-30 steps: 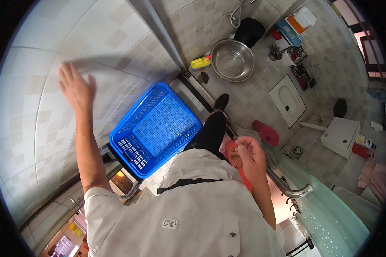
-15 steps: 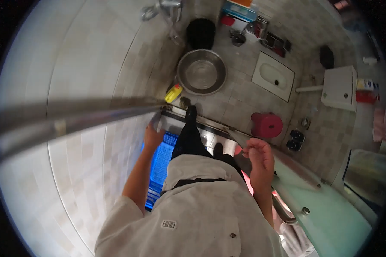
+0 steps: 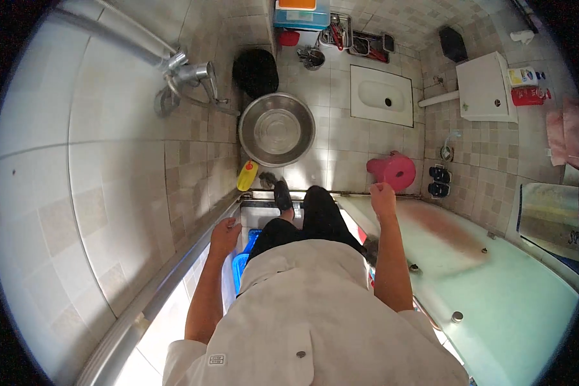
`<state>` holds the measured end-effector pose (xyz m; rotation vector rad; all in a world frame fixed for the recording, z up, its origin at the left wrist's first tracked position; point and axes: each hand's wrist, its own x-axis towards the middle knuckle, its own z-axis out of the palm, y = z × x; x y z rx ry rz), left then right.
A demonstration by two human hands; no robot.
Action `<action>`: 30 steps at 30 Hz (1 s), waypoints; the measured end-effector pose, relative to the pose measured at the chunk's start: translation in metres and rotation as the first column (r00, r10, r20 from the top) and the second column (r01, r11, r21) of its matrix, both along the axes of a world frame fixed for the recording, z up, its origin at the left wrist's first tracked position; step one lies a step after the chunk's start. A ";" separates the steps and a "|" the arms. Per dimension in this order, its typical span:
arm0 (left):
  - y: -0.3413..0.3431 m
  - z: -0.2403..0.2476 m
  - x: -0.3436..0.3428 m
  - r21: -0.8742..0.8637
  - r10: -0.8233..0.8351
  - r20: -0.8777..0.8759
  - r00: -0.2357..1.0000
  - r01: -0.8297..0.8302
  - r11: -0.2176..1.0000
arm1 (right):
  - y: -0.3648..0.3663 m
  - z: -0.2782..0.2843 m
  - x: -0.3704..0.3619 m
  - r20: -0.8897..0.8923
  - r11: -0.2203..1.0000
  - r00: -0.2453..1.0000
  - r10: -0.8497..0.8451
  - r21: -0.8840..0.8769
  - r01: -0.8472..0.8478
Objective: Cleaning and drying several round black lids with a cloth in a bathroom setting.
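My left hand (image 3: 224, 238) hangs beside the metal door frame (image 3: 193, 248), its fingers loosely bent and apart with nothing visible in them. Past my right thigh, my right hand (image 3: 383, 202) is raised with its fingers curled together. It overlaps the frosted glass door (image 3: 502, 309) in view, and whatever the fingers hold, if anything, is hidden. Just beyond those fingers stands a pink plastic stool (image 3: 399, 171). My left foot in a black shoe (image 3: 282, 196) is at the threshold, near a yellow bottle (image 3: 247, 175) and a large metal basin (image 3: 244, 132).
A squat toilet (image 3: 367, 96) is set in the tiled floor, with a white cabinet (image 3: 486, 83) to its right. A black bin (image 3: 255, 71) stands behind the basin. On the left wall is a shower tap (image 3: 196, 74). Blue crates (image 3: 239, 267) lie beside my left leg.
I have moved forward into the doorway, and my view has turned. My left hand has come away from the door frame's end. My right hand has moved forward, towards the stool.
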<state>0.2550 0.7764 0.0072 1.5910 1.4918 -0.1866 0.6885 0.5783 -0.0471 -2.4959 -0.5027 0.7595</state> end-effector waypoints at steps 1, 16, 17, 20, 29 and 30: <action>0.003 0.005 0.000 -0.019 0.025 -0.001 1.000 -0.025 1.000 | 0.011 0.003 -0.001 -0.071 0.996 0.996 -0.053 -0.075 0.047; 0.011 -0.044 -0.063 -0.234 -0.297 -0.320 0.899 0.229 0.945 | -0.014 -0.093 0.040 -0.642 0.757 0.441 -0.627 -0.369 0.540; 0.019 -0.047 -0.051 -0.255 -0.218 -0.306 0.927 0.140 0.957 | -0.017 -0.090 0.045 -0.640 0.749 0.433 -0.635 -0.373 0.547; 0.032 -0.051 -0.021 -0.336 0.038 -0.277 0.960 -0.134 0.932 | -0.041 -0.088 0.060 -0.678 0.755 0.396 -0.619 -0.376 0.537; 0.081 -0.042 0.080 -0.351 0.447 -0.184 0.875 -0.484 0.802 | -0.044 -0.061 0.080 -0.576 0.653 0.351 -0.738 -0.481 0.585; 0.086 -0.042 0.084 -0.370 0.463 -0.160 0.872 -0.488 0.791 | -0.044 -0.064 0.084 -0.581 0.668 0.367 -0.726 -0.469 0.578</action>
